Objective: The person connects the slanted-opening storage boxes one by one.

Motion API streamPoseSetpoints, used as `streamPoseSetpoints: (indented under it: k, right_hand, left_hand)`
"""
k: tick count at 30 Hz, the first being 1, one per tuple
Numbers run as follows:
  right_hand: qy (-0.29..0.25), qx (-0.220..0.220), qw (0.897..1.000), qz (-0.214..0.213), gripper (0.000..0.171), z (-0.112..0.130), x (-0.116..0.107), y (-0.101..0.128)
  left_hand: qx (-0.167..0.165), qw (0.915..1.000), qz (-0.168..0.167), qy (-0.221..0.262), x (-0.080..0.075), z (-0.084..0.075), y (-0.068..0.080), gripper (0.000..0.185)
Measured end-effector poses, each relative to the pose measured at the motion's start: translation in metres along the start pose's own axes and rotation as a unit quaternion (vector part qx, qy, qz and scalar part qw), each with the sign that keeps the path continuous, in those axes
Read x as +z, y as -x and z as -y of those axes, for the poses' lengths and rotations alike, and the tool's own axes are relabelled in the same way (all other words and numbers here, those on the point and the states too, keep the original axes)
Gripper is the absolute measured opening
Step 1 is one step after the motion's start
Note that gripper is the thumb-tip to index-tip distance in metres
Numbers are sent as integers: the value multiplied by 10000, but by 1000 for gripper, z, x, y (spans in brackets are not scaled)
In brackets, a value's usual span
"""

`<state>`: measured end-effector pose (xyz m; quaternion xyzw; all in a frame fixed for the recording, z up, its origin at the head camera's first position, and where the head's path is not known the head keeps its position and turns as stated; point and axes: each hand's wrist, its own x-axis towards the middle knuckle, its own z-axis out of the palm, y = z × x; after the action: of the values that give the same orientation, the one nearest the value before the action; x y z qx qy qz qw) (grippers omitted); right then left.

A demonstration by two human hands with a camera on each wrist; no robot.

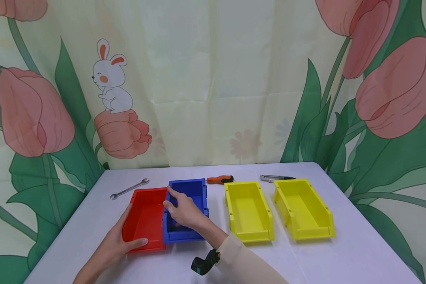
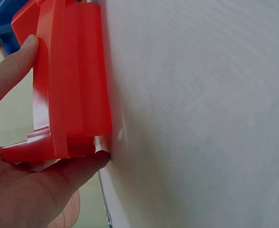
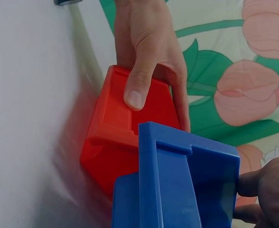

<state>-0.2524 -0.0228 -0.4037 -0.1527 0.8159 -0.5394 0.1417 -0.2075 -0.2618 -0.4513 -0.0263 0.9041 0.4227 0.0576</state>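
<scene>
A red plastic bin stands at the left of the table, and my left hand grips it. The thumb lies over the front rim while the other fingers go round its left side, as the left wrist view shows from close by. Right beside it is a blue bin, set against the red bin's right side. My right hand reaches over the blue bin and grips its left wall near the red bin. Part of the blue bin's inside is hidden by that hand.
Two yellow bins stand to the right. Behind the bins lie a wrench, an orange-and-black screwdriver and a utility knife. A printed curtain hangs behind the white-covered table.
</scene>
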Motion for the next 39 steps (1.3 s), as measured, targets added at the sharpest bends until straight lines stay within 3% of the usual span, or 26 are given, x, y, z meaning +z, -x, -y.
streamPoseSetpoints:
  k: [20, 32, 39]
  right_hand:
    - [-41, 119, 9999, -16, 65, -2, 5, 2]
    - [-110, -202, 9997, 66, 64, -21, 12, 1]
    - [30, -109, 9999, 41, 65, -22, 15, 1]
  left_hand:
    - [-45, 10000, -13, -32, 0, -1, 0, 145]
    - [-95, 9999, -6, -48, 1, 0, -1, 143]
    - [-103, 9999, -7, -24, 1, 1, -1, 144]
